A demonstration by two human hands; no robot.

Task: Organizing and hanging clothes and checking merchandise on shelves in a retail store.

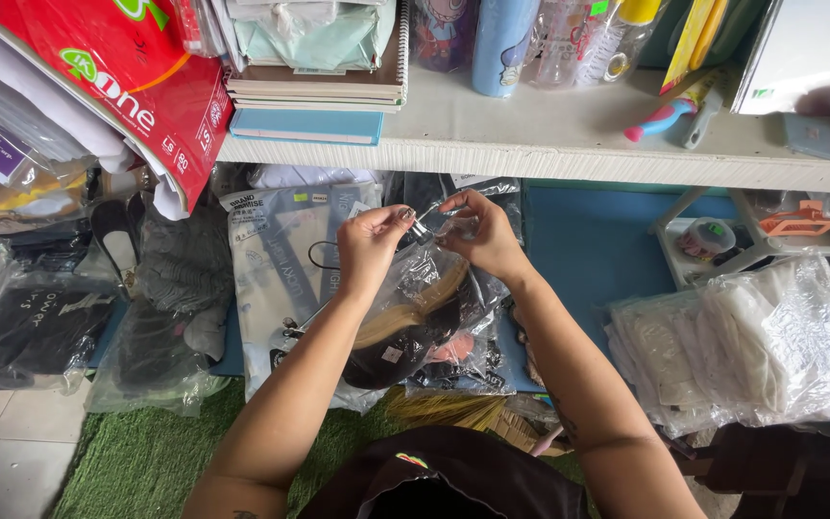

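Note:
My left hand [369, 242] and my right hand [480, 233] are raised together in front of me, both pinching the top of a clear plastic bag [422, 317]. A small metal clip or hanger hook [422, 223] shows between my fingertips. Inside the bag hangs a hairpiece with blond and dark brown strands [405, 336]. The bag dangles below my hands, over a pile of other packaged goods.
A white shelf [549, 135] overhead carries notebooks, bottles and a toothbrush. Under it lie a white printed package [280, 259], dark clothing in plastic [40, 327], a blue mat [598, 240] and a stack of clear bags [751, 346]. Green artificial turf [146, 452] covers the floor.

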